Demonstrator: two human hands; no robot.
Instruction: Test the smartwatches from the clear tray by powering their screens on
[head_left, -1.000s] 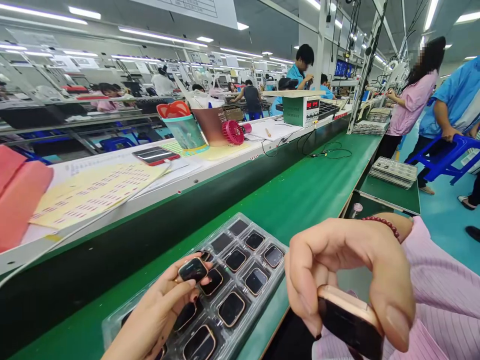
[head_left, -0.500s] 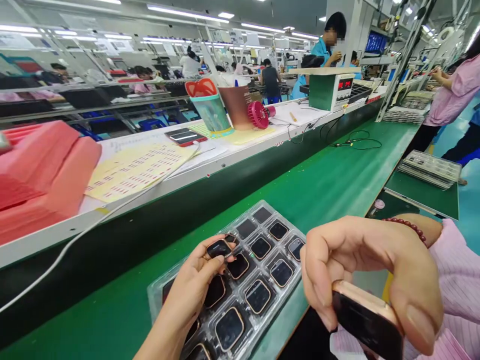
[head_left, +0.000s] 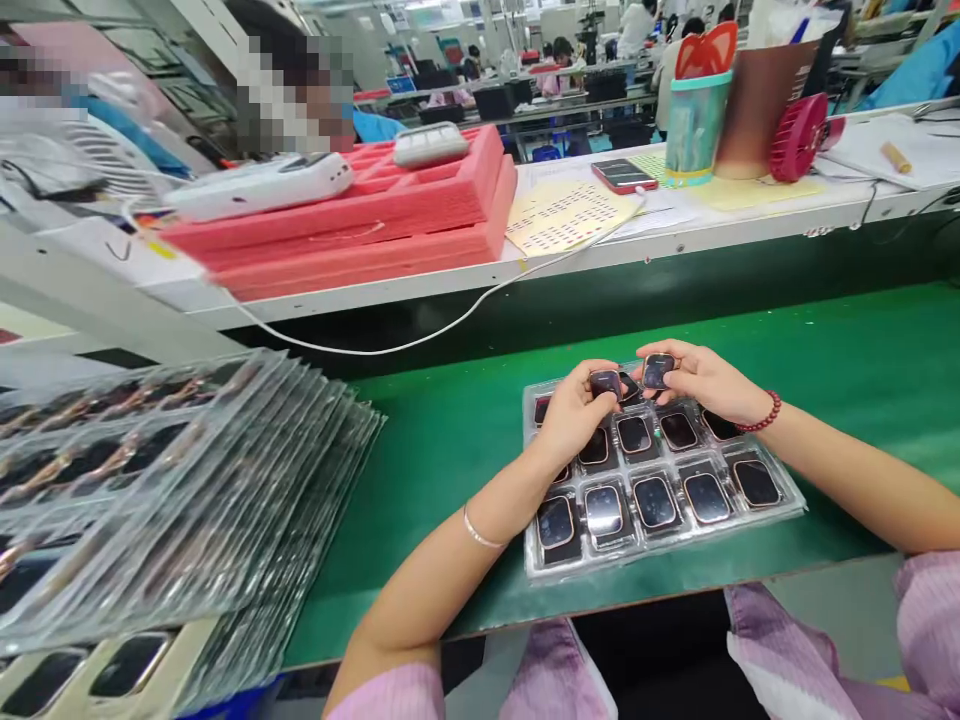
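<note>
Step in hand: we judge that we are handling two watch units together, perhaps looking them over, above the tray (head_left: 667, 540).
Left hand: at the tray's ten o'clock, our left hand (head_left: 574, 415) is closed in a thumb-and-finger pinch on one dark-faced watch unit (head_left: 606, 384).
Right hand: at one o'clock, our right hand (head_left: 697, 380) pinches a second gold-rimmed unit (head_left: 658, 371), thumb over its face; we cannot tell whether the hands touch.
Tray: clear plastic, on the green bench (head_left: 450, 440) below our hands, more units in its pockets.
Next move: in our judgement it calls for a steady pinch by the rims, clear of the seated units.
Around: stacked trays (head_left: 300, 500) at nine o'clock, red foam (head_left: 420, 230) at ten.
Changed since half a second ago: our right hand is no longer close to the camera; it now sits beside the left, and our view, swung leftward, takes in the stack.
</note>
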